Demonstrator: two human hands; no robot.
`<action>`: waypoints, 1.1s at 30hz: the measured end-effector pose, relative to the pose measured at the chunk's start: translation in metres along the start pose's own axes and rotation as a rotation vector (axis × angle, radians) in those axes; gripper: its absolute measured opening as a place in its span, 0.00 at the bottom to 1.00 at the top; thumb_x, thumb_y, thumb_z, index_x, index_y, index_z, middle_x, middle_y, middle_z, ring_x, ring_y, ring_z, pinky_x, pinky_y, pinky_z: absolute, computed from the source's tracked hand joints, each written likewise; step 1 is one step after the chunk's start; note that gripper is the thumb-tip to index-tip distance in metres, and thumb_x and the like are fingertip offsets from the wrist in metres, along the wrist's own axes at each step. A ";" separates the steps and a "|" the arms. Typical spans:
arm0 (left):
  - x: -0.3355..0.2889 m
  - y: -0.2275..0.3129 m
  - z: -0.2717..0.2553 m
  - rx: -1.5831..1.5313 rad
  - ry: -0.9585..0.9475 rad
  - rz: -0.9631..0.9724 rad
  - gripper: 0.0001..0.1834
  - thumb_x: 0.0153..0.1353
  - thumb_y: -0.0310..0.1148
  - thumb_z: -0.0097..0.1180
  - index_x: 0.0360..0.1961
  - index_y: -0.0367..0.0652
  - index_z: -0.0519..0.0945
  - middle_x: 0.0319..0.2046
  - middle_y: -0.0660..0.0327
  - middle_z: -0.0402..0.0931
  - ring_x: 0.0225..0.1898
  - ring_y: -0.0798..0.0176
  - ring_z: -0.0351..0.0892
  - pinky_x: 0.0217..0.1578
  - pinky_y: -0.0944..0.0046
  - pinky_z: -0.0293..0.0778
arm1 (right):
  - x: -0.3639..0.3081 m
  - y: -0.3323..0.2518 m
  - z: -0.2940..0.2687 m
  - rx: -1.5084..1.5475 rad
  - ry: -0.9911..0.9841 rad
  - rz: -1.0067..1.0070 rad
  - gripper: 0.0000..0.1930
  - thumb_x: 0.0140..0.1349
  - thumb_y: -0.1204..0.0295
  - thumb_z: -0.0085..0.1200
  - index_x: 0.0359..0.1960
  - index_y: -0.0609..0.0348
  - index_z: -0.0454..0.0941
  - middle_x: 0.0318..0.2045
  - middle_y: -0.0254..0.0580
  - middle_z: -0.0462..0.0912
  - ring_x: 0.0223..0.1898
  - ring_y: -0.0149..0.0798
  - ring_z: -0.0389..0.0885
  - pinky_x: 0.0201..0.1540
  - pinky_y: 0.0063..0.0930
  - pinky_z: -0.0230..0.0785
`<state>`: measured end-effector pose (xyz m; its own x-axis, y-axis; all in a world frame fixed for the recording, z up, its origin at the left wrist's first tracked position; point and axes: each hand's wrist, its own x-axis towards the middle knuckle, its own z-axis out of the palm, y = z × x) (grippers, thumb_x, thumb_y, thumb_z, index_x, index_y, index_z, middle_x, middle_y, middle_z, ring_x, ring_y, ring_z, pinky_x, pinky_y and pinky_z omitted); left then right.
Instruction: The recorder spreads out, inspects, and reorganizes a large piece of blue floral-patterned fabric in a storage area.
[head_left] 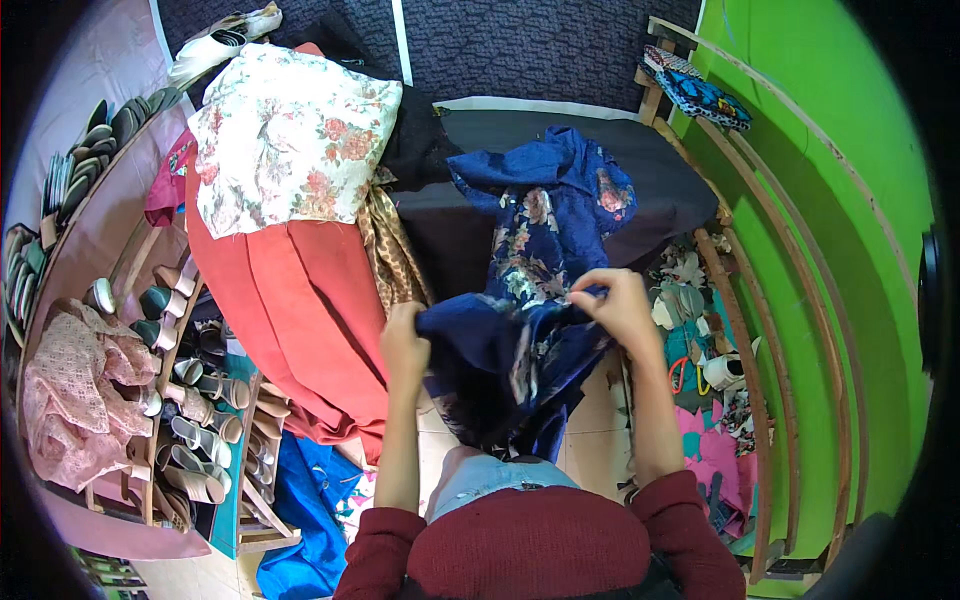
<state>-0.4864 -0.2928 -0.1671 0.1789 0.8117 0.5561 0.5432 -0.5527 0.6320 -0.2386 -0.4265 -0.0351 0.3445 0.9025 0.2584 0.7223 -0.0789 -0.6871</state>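
One blue garment, flowered in pale tones, fills the middle of the head view; its far part lies on the black surface, and its near part is gathered over the front edge, between the hands and just before the person's red top. The left hand is closed, fingers curled over the garment's left edge. The right hand pinches the garment's right side, thumb and forefinger pressed together on the cloth.

Near the left hand, a spotted cloth hangs beside a red cloth, and a white flowered cloth lies over the red one. Farther left, shoes stand in rows near a pink cloth. At right, wooden rails run along a green wall.
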 end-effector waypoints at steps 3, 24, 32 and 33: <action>-0.006 -0.049 -0.009 0.075 0.007 -0.118 0.16 0.39 0.16 0.44 0.31 0.45 0.74 0.31 0.55 0.72 0.35 0.50 0.73 0.35 0.57 0.68 | 0.000 0.015 -0.036 -0.028 0.117 -0.046 0.05 0.43 0.75 0.61 0.22 0.63 0.79 0.17 0.33 0.76 0.18 0.23 0.67 0.23 0.19 0.59; 0.008 0.139 -0.004 -0.532 -0.729 0.210 0.24 0.45 0.36 0.65 0.41 0.35 0.74 0.21 0.47 0.74 0.18 0.56 0.71 0.22 0.61 0.65 | -0.016 -0.041 0.018 0.418 -0.045 -0.215 0.16 0.57 0.64 0.47 0.40 0.62 0.63 0.35 0.44 0.71 0.40 0.37 0.70 0.45 0.31 0.60; -0.009 0.094 0.013 -0.769 -0.755 0.089 0.21 0.51 0.36 0.61 0.42 0.36 0.72 0.15 0.64 0.65 0.18 0.77 0.61 0.18 0.71 0.56 | -0.023 -0.016 0.023 0.930 -0.368 0.063 0.18 0.47 0.78 0.44 0.43 0.53 0.61 0.35 0.32 0.62 0.40 0.26 0.60 0.47 0.18 0.53; -0.011 0.097 0.008 -0.773 -0.771 0.050 0.16 0.55 0.34 0.58 0.41 0.37 0.72 0.18 0.66 0.67 0.20 0.79 0.62 0.19 0.74 0.57 | -0.026 -0.015 0.025 0.987 -0.349 0.032 0.18 0.47 0.78 0.47 0.43 0.54 0.62 0.37 0.32 0.63 0.41 0.25 0.60 0.46 0.17 0.53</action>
<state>-0.4296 -0.3535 -0.1161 0.7985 0.5365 0.2731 -0.0924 -0.3390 0.9362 -0.2738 -0.4384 -0.0484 0.0490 0.9906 0.1280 -0.1489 0.1339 -0.9797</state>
